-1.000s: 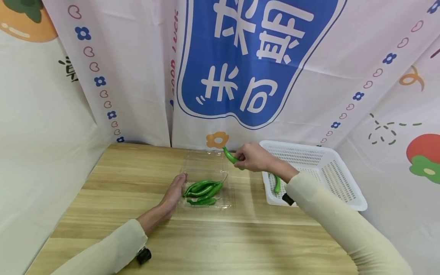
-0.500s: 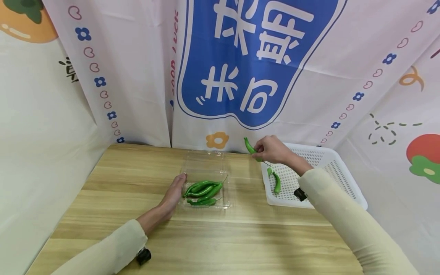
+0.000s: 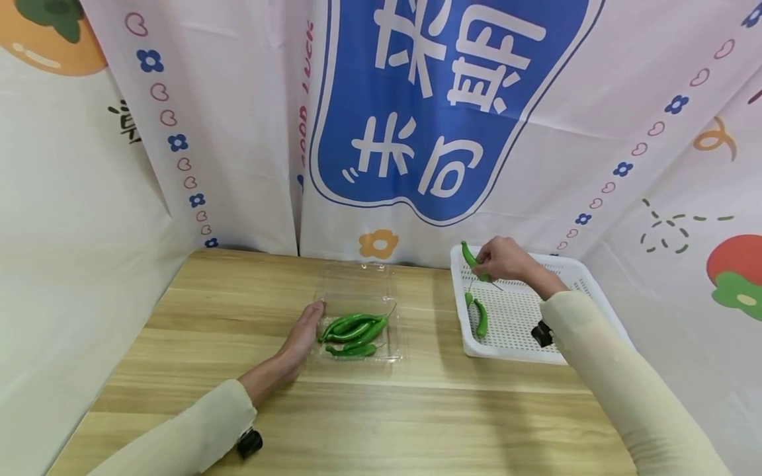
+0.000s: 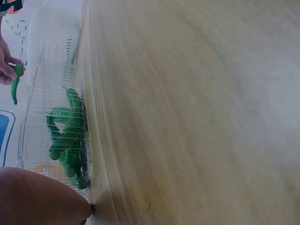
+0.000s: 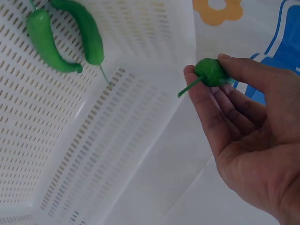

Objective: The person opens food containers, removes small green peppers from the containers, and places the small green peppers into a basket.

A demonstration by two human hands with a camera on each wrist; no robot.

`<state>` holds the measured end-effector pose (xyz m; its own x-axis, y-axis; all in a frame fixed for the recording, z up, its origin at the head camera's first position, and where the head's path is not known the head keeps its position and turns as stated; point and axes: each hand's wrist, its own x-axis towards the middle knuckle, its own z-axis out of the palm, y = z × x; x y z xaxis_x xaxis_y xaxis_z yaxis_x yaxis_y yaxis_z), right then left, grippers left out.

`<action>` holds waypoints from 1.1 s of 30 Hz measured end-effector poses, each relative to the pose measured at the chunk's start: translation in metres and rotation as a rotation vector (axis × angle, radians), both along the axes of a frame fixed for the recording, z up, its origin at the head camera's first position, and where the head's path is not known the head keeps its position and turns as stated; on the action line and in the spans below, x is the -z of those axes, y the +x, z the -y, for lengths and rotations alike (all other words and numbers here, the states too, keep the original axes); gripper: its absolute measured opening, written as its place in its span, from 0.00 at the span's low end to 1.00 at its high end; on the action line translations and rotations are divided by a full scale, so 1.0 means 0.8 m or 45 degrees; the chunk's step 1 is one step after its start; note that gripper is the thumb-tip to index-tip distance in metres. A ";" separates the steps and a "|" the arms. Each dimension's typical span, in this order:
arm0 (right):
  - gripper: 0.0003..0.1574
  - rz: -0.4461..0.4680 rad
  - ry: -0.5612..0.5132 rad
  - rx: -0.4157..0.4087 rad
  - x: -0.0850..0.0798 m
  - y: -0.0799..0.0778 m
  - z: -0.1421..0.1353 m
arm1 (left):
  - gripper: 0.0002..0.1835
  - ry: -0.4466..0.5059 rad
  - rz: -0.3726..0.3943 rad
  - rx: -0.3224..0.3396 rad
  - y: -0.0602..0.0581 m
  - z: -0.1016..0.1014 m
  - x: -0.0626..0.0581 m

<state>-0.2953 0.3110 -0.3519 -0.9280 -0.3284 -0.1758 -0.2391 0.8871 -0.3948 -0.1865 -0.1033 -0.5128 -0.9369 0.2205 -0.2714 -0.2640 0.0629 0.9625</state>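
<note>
My right hand [image 3: 503, 259] pinches a green chili pepper [image 3: 468, 254] between thumb and fingers, over the back left part of the white perforated basket [image 3: 513, 324]. In the right wrist view the pepper's stem end [image 5: 210, 72] faces the camera. Two more green peppers, one lower [image 3: 481, 318] and one partly hidden behind the basket's left side [image 3: 468, 298], lie inside the basket. My left hand [image 3: 299, 342] rests along the left side of a clear plastic box [image 3: 393, 347], its lid [image 3: 356, 281] folded back. Several green peppers [image 3: 360, 329] lie in that box.
The wooden table [image 3: 369, 423] ends at a printed cloth backdrop [image 3: 262, 165] behind the box and basket. A strip of tabletop [image 3: 428, 317] separates the two containers. Cloth walls stand at both sides.
My right hand has moved right with the pepper, from beside the clear box to over the basket. The left hand and the box have stayed in place.
</note>
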 end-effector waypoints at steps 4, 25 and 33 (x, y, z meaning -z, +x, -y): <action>0.10 0.054 0.014 0.034 0.004 0.000 -0.019 | 0.37 -0.005 0.003 0.001 0.001 -0.001 -0.001; 0.11 0.399 0.083 0.277 0.041 -0.002 -0.070 | 0.34 -0.001 -0.022 -0.009 0.001 -0.002 0.000; 0.12 0.520 0.143 0.294 0.062 -0.005 -0.065 | 0.34 -0.004 -0.027 -0.012 0.001 0.000 -0.001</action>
<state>-0.2995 0.3632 -0.4012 -0.8221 -0.0798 -0.5638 0.1241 0.9412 -0.3142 -0.1861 -0.1033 -0.5118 -0.9443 0.2110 -0.2524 -0.2444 0.0638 0.9676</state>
